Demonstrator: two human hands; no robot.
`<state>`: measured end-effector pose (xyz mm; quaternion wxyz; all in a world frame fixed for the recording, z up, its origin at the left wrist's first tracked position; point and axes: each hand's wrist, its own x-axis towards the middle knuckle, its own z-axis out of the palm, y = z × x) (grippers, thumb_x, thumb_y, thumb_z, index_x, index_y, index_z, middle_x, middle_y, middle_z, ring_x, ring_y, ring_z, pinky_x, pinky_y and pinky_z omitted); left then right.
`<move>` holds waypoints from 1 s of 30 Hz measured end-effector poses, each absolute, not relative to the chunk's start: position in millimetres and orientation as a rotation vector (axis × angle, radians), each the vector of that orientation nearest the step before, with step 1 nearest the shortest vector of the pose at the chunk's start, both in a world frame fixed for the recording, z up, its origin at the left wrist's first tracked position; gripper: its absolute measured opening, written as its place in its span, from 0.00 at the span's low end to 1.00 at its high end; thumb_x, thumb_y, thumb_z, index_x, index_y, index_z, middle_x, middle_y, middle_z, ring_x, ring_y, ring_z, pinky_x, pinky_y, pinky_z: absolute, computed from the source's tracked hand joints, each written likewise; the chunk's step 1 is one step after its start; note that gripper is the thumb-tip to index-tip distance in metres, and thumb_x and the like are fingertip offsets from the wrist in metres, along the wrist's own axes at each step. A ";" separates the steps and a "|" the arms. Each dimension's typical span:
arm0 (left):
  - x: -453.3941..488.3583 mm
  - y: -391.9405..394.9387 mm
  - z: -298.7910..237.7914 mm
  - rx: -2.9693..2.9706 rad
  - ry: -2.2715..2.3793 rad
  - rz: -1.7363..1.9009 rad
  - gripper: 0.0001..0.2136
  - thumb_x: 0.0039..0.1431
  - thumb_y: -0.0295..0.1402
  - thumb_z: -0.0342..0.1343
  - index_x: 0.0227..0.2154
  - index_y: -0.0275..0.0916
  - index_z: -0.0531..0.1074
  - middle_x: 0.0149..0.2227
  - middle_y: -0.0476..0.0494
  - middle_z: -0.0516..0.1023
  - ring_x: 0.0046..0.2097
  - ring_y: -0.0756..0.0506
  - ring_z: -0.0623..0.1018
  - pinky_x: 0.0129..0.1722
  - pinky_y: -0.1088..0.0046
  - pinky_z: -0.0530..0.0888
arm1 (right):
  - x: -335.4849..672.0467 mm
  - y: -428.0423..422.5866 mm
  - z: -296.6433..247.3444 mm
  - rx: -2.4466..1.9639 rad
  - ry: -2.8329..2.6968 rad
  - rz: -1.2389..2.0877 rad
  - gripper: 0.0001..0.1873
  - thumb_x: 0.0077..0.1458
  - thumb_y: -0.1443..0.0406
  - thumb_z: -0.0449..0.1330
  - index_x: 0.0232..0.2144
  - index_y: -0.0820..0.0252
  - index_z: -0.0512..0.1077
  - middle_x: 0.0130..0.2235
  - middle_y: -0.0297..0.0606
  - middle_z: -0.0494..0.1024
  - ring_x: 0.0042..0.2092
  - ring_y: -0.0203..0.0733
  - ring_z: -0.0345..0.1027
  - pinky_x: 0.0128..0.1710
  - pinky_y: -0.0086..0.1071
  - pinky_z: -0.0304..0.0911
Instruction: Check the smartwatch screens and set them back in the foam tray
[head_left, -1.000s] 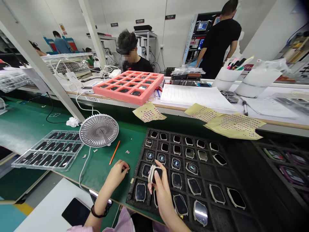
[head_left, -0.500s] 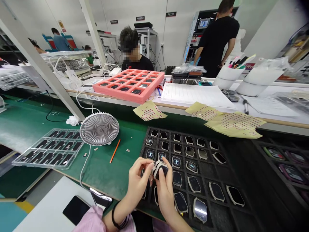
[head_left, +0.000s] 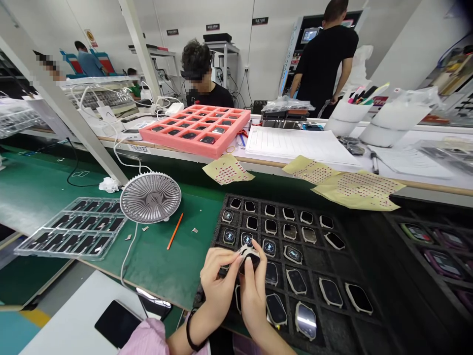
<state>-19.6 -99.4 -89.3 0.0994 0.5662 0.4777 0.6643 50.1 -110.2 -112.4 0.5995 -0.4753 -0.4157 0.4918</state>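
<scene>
Between my two hands, above a black foam tray point(head_left: 343, 323) of smartwatch bodies, is a smartwatch point(head_left: 248, 266) with a pale case and a dark screen. My right hand point(head_left: 254, 296) grips it, thumb across the screen and index finger around its top. The fingers of my left hand point(head_left: 219, 281) are pinched together on the watch's upper left edge. Whether they also hold some small part is hidden. Just behind the held watch, a strapless watch with a lit dial point(head_left: 247, 238) lies in its compartment, and more lit ones lie beside it.
Left of the tray are an orange stick point(head_left: 175, 230), a white fan point(head_left: 151, 197) and a clear tray point(head_left: 22, 248) of dark parts. A raised shelf holds a pink foam tray point(head_left: 225, 148) and papers point(head_left: 295, 143). A phone point(head_left: 117, 323) lies front left. Co-workers are behind the shelf.
My left hand has shifted slightly right and its fingers have closed in against the watch's edge. The watch has tilted a little in my right hand.
</scene>
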 end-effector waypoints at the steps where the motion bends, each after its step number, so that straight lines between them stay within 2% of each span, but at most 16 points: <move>1: -17.3 -99.8 -90.3 1.658 1.411 1.976 0.05 0.54 0.22 0.59 0.29 0.39 0.75 0.28 0.50 0.77 0.32 0.50 0.75 0.34 0.74 0.73 | 50.4 -109.5 -110.2 -1.133 -0.954 1.113 0.26 0.61 0.53 0.49 0.59 0.51 0.54 0.62 0.42 0.58 0.61 0.46 0.54 0.59 0.45 0.51; 3: -13.0 -100.5 -93.6 1.587 1.410 1.972 0.04 0.55 0.24 0.59 0.30 0.39 0.75 0.30 0.49 0.76 0.34 0.49 0.75 0.35 0.73 0.74 | 51.4 -107.7 -106.1 -1.186 -0.930 1.079 0.27 0.60 0.52 0.50 0.58 0.53 0.54 0.63 0.43 0.55 0.61 0.48 0.53 0.59 0.45 0.51; 8: -6.6 -102.0 -104.0 1.452 1.348 1.839 0.06 0.61 0.30 0.54 0.35 0.42 0.77 0.42 0.43 0.74 0.44 0.47 0.75 0.41 0.70 0.74 | 54.7 -103.7 -101.8 -1.234 -0.896 1.038 0.28 0.58 0.49 0.50 0.56 0.55 0.56 0.61 0.45 0.58 0.60 0.50 0.54 0.58 0.47 0.52; 12: -4.2 -104.1 -108.7 1.420 1.295 1.795 0.08 0.63 0.30 0.52 0.39 0.44 0.75 0.43 0.44 0.73 0.48 0.47 0.73 0.48 0.69 0.72 | 55.6 -103.3 -103.3 -1.223 -0.852 1.083 0.28 0.58 0.48 0.50 0.56 0.54 0.55 0.61 0.45 0.58 0.60 0.49 0.56 0.58 0.46 0.52; 18: 0.3 -111.3 -111.9 1.489 1.307 1.701 0.12 0.65 0.29 0.47 0.47 0.47 0.72 0.48 0.43 0.70 0.51 0.46 0.72 0.51 0.68 0.70 | 55.9 -104.9 -105.2 -1.207 -0.725 1.182 0.31 0.57 0.46 0.50 0.58 0.51 0.52 0.58 0.45 0.62 0.56 0.49 0.62 0.55 0.47 0.57; 21: -0.2 -111.4 -113.1 1.537 1.295 1.682 0.14 0.65 0.28 0.46 0.51 0.46 0.69 0.51 0.41 0.69 0.53 0.45 0.71 0.52 0.66 0.70 | 57.6 -104.1 -104.0 -1.211 -0.719 1.148 0.32 0.56 0.46 0.51 0.58 0.52 0.53 0.57 0.45 0.62 0.55 0.49 0.62 0.56 0.48 0.57; 27: -9.1 -104.2 -110.6 1.631 1.195 1.688 0.12 0.62 0.29 0.52 0.48 0.44 0.71 0.53 0.39 0.69 0.60 0.39 0.65 0.58 0.53 0.64 | 62.2 -101.0 -103.3 -1.163 -0.844 1.131 0.27 0.59 0.50 0.51 0.56 0.52 0.55 0.59 0.44 0.60 0.58 0.49 0.58 0.57 0.46 0.55; 30: -10.2 -105.1 -110.0 1.561 1.154 1.656 0.11 0.63 0.29 0.51 0.47 0.43 0.71 0.53 0.39 0.70 0.62 0.39 0.63 0.58 0.51 0.63 | 62.6 -101.3 -104.3 -1.183 -0.893 1.091 0.25 0.59 0.51 0.50 0.56 0.53 0.56 0.60 0.45 0.59 0.60 0.49 0.56 0.59 0.47 0.52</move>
